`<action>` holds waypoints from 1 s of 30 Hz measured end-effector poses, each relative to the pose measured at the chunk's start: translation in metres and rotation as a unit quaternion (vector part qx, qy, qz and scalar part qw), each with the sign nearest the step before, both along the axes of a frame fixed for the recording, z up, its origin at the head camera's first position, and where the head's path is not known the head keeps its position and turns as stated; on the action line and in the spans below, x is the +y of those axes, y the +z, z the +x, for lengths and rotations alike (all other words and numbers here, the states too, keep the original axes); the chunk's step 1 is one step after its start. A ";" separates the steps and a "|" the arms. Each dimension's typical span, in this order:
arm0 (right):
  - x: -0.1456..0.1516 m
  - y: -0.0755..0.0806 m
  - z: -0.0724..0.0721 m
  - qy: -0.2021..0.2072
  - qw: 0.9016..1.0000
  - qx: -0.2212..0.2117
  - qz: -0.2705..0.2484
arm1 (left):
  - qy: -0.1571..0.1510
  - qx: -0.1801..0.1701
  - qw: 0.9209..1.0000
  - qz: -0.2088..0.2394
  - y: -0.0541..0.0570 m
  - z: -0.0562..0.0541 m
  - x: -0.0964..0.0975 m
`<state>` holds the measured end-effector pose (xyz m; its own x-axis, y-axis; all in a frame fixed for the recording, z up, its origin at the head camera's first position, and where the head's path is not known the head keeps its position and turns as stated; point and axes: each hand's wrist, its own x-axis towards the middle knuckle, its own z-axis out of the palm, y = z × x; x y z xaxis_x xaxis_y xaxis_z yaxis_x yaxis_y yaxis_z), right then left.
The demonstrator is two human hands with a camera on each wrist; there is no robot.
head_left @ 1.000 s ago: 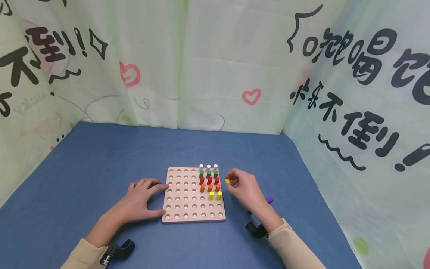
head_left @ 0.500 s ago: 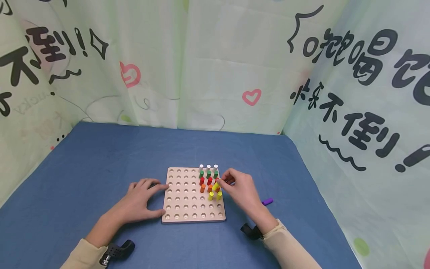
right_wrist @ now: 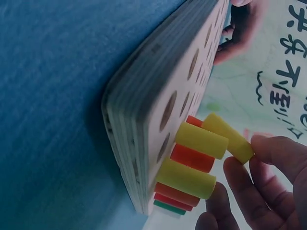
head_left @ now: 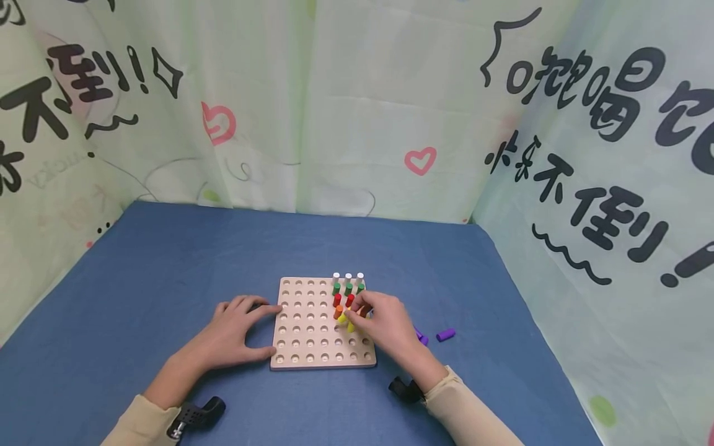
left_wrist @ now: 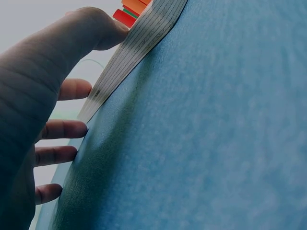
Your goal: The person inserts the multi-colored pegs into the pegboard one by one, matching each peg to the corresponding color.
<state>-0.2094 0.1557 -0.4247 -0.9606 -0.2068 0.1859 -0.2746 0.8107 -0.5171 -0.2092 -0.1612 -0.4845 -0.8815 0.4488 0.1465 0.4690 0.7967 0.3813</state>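
Note:
A pale wooden peg board (head_left: pixel 304 336) with rows of round holes lies flat on the blue-covered table. My left hand (head_left: pixel 237 328) rests against its left edge, thumb and index finger spread along the side. Thumb and fingertips of my right hand (head_left: pixel 385 319) pinch a yellow peg (right_wrist: pixel 228 139), tilted just above the board. Two other yellow pegs stand in holes beside it, one being a near yellow peg (right_wrist: pixel 187 178). Behind them are rows of orange, red (head_left: pixel 337 300), green (head_left: pixel 336 288) and white pegs (head_left: pixel 336 277). The right hand partly hides the orange and red rows.
Purple pegs lie on the blue cloth (head_left: pixel 223 248) right of the board, one of them a separate purple peg (head_left: pixel 445 335). A pale printed curtain (head_left: pixel 357 124) surrounds the table at the back and sides. Each wrist carries a black camera mount (head_left: pixel 195 414).
My right hand has moved leftward from beside the board to over it, carrying the yellow peg past the standing yellow ones. The left hand stays put. More purple pegs have come into view.

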 end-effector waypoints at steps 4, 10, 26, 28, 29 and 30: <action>0.001 -0.002 -0.001 0.010 1.000 -0.014 0.005 | -0.002 -0.001 1.000 -0.001 0.000 0.000 0.000; 0.001 -0.005 -0.002 0.023 1.000 -0.017 0.008 | -0.001 -0.002 1.000 0.000 0.000 0.000 -0.001; -0.004 -0.008 0.001 0.028 0.999 -0.015 0.016 | -0.004 -0.004 1.000 -0.001 -0.002 -0.001 -0.001; -0.005 -0.008 0.001 0.040 0.999 -0.005 0.020 | -0.004 -0.004 1.000 -0.001 -0.002 -0.001 -0.001; -0.005 -0.008 0.001 0.047 0.999 0.001 0.022 | -0.004 -0.004 1.000 -0.001 -0.002 -0.001 -0.001; -0.005 -0.009 0.001 0.055 0.998 0.008 0.025 | -0.004 -0.004 1.000 -0.001 -0.002 -0.002 -0.002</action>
<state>-0.2080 0.1507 -0.4333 -0.9284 -0.3209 0.1872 -0.3715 0.7993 -0.4724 -0.2108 -0.1628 -0.4862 -0.8787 0.4567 0.1391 0.4730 0.7930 0.3839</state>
